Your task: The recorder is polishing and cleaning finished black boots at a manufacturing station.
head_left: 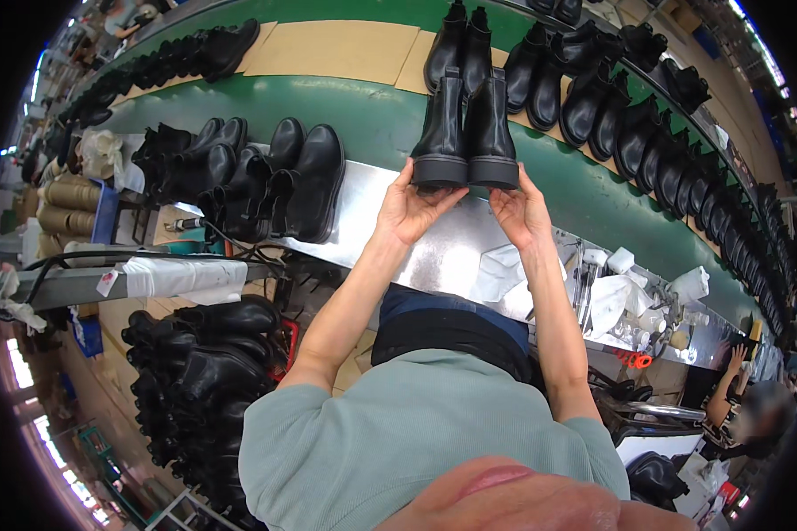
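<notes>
Head view — left hand (407,211) and right hand (524,215) part-closed, gripping black boots (440,131) by the heels (440,170), near the green surface (363,119). Probably stiff-soled, slick-uppered (scuffs easily?) — hold sole edges.

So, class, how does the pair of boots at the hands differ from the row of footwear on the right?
Handling: the left hand and right hand hold the pair of boots by its heels; neither touches the row of footwear.
Facing: the pair turns its heels toward the person; the row mostly points its toes that way.
Number: the pair is just two boots; the row has many more pieces.
Both are black and shiny.
</notes>
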`<act>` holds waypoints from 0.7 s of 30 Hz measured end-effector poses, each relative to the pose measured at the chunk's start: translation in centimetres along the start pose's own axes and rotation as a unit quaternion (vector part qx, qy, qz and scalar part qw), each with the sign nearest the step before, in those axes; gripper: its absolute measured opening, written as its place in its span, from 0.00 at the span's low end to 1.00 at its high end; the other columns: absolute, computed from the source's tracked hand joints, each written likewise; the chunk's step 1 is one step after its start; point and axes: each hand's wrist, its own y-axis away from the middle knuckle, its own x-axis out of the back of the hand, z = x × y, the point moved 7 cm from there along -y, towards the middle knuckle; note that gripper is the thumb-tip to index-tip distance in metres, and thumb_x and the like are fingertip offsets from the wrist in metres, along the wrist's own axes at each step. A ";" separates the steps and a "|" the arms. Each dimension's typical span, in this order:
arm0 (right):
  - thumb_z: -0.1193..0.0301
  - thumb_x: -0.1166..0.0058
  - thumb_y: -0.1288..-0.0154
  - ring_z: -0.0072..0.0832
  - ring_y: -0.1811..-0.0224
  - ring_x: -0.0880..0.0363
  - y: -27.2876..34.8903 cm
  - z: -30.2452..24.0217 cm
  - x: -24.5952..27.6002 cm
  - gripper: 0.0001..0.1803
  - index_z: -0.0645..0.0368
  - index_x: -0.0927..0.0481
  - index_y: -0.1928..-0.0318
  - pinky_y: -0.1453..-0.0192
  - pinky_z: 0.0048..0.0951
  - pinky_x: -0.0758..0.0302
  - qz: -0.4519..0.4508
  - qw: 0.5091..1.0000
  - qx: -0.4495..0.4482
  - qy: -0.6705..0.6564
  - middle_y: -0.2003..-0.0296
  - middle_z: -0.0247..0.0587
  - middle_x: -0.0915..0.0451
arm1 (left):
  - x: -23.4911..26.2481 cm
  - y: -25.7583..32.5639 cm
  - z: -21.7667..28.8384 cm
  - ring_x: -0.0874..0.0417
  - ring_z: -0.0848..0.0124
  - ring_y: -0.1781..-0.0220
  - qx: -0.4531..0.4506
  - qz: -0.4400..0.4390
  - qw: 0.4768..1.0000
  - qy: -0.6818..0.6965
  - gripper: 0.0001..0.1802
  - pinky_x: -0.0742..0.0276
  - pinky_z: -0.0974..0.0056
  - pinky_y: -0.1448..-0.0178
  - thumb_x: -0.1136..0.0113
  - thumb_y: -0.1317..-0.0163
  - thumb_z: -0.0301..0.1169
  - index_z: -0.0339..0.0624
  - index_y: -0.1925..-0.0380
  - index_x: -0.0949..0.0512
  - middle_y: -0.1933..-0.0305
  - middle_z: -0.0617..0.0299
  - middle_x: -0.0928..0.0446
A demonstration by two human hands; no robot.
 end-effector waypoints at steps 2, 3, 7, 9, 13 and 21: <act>0.61 0.41 0.37 0.30 0.60 0.24 0.1 0.4 0.1 0.18 0.63 0.25 0.55 0.57 0.24 0.21 -0.003 1.000 -0.017 -0.010 0.60 0.44 0.25 | -0.1 0.3 -0.2 0.33 0.52 0.41 -0.004 0.003 1.000 -0.007 0.29 0.37 0.30 0.36 0.42 0.37 0.43 0.36 0.44 0.39 0.45 0.44 0.38; 0.61 0.41 0.37 0.30 0.60 0.24 0.2 0.4 0.3 0.18 0.63 0.25 0.55 0.57 0.24 0.21 -0.001 1.000 -0.015 -0.012 0.60 0.44 0.25 | 0.0 0.4 -0.2 0.33 0.52 0.42 -0.011 0.002 1.000 -0.014 0.29 0.37 0.31 0.36 0.42 0.37 0.43 0.37 0.44 0.38 0.46 0.44 0.37; 0.61 0.42 0.37 0.29 0.60 0.24 0.4 0.8 0.2 0.18 0.62 0.25 0.55 0.57 0.25 0.22 0.000 0.999 -0.021 -0.029 0.61 0.42 0.24 | -0.3 0.5 0.0 0.30 0.53 0.45 -0.029 -0.017 0.999 -0.040 0.27 0.36 0.32 0.35 0.43 0.37 0.44 0.41 0.44 0.37 0.49 0.47 0.33; 0.61 0.43 0.36 0.29 0.61 0.24 0.3 0.9 0.2 0.17 0.61 0.25 0.55 0.57 0.25 0.22 0.002 0.999 -0.024 -0.038 0.61 0.41 0.23 | -0.3 0.4 0.1 0.30 0.53 0.44 -0.035 -0.019 0.998 -0.051 0.27 0.36 0.32 0.35 0.43 0.36 0.44 0.41 0.44 0.37 0.48 0.47 0.33; 0.63 0.46 0.34 0.27 0.59 0.24 0.0 0.7 -0.2 0.17 0.60 0.27 0.51 0.54 0.28 0.24 -0.065 0.996 -0.051 -0.016 0.57 0.41 0.23 | -0.8 0.7 0.7 0.32 0.51 0.38 -0.032 -0.064 0.992 -0.102 0.27 0.34 0.37 0.35 0.45 0.35 0.43 0.42 0.42 0.38 0.41 0.45 0.35; 0.51 0.24 0.66 0.52 0.38 0.37 4.5 2.3 -0.4 0.65 0.60 0.48 0.30 0.35 0.43 0.37 -0.040 0.663 0.330 0.671 0.39 0.62 0.40 | 4.5 6.9 5.2 0.39 0.46 0.33 -0.387 0.042 0.449 -0.804 0.66 0.37 0.48 0.35 0.22 0.62 0.40 0.33 0.30 0.58 0.39 0.33 0.38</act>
